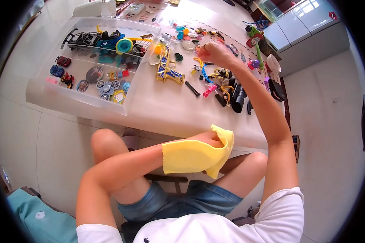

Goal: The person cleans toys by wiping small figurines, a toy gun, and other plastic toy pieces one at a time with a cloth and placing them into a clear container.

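My left hand (pixel 215 139) is closed on a yellow cloth (pixel 190 156), which drapes around it and the wrist above my lap. Over the loose toys on the table, my right hand (pixel 218 56) is stretched out with its fingers curled in. What lies between those fingers, if anything, is hidden. Left of this hand lie a round clear lid-like piece (pixel 188 45) and a small dark green piece (pixel 178 57). A gold and blue toy pistol (pixel 168 69) rests farther left. Below the hand are a blue curved piece (pixel 205 73) and a pink toy (pixel 209 90).
A translucent bin (pixel 36 95) on the left holds toy cars, a black chassis (pixel 83 41) and round spinners. Black tube-shaped parts (pixel 238 98) sit near the table's right front. A white bowl (pixel 273 63) and a purple toy (pixel 254 64) stand along the right edge.
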Demonstrator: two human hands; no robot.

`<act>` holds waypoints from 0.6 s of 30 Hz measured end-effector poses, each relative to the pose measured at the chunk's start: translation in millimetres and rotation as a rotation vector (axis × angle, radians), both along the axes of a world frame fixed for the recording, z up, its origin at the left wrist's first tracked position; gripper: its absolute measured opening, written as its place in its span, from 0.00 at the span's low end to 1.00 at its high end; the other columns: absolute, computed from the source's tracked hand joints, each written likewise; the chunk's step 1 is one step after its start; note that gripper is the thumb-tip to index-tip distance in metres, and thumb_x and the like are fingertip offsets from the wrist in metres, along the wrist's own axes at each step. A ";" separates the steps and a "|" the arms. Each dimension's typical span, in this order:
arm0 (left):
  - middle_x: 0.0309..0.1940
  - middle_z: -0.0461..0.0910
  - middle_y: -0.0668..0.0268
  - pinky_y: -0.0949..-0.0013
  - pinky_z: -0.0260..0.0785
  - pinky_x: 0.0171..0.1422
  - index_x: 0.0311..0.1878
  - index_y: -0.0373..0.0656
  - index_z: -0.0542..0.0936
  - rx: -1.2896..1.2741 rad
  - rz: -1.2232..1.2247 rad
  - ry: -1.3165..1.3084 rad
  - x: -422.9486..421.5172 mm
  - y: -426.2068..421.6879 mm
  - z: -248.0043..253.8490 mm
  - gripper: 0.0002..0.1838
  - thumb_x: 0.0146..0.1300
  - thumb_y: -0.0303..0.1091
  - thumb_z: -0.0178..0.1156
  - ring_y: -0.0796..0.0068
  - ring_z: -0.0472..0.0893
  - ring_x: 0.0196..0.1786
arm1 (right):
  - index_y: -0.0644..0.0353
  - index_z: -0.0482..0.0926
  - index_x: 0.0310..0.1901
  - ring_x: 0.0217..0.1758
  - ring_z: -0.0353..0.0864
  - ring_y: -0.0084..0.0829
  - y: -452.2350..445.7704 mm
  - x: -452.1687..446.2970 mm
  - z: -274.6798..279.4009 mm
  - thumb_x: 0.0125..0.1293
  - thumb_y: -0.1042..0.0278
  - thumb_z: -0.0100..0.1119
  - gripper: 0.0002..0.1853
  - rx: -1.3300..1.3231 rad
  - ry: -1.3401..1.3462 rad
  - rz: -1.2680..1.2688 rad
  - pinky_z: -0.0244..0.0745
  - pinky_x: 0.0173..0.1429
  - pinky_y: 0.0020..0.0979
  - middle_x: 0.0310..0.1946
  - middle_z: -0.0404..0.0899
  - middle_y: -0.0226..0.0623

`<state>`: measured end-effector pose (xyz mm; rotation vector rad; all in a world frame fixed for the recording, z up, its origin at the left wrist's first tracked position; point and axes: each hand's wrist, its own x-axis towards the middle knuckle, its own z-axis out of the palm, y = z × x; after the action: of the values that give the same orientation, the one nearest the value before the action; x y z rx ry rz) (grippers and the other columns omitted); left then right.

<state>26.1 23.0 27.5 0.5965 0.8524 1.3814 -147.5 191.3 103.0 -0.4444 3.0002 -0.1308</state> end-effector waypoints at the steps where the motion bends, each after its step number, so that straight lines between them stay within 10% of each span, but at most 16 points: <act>1: 0.34 0.75 0.68 0.75 0.66 0.40 0.42 0.38 0.74 0.001 0.000 0.005 -0.2 0.5 -1.1 0.12 0.58 0.34 0.50 0.80 0.73 0.37 | 0.58 0.80 0.35 0.31 0.78 0.27 -4.7 0.2 -3.4 0.49 0.68 0.61 0.10 -0.033 -0.039 0.024 0.72 0.37 0.27 0.26 0.79 0.36; 7: 0.37 0.76 0.66 0.74 0.66 0.42 0.44 0.39 0.73 0.010 0.011 0.031 -4.7 4.8 -8.0 0.13 0.56 0.33 0.51 0.79 0.74 0.39 | 0.59 0.78 0.39 0.36 0.78 0.33 -5.9 8.0 -34.6 0.46 0.70 0.59 0.15 0.102 0.098 0.300 0.71 0.42 0.30 0.30 0.79 0.39; 14: 0.37 0.74 0.61 0.71 0.71 0.40 0.48 0.37 0.69 0.376 0.433 -0.083 -5.7 -9.6 -12.2 0.17 0.53 0.26 0.53 0.74 0.76 0.41 | 0.60 0.75 0.48 0.30 0.72 0.18 -9.8 69.6 10.0 0.53 0.73 0.59 0.17 -0.748 0.107 -0.070 0.70 0.38 0.20 0.33 0.76 0.30; 18: 0.40 0.73 0.62 0.72 0.70 0.43 0.50 0.38 0.68 0.257 0.527 -0.057 -19.5 -30.2 8.0 0.20 0.52 0.24 0.55 0.75 0.75 0.43 | 0.60 0.77 0.37 0.27 0.75 0.22 -27.2 149.5 31.6 0.49 0.72 0.64 0.12 -0.704 0.351 -0.180 0.72 0.34 0.23 0.29 0.78 0.32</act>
<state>6.6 -7.1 35.6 0.5435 0.8243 1.9986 2.0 164.1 134.6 -0.2604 3.2426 -1.2669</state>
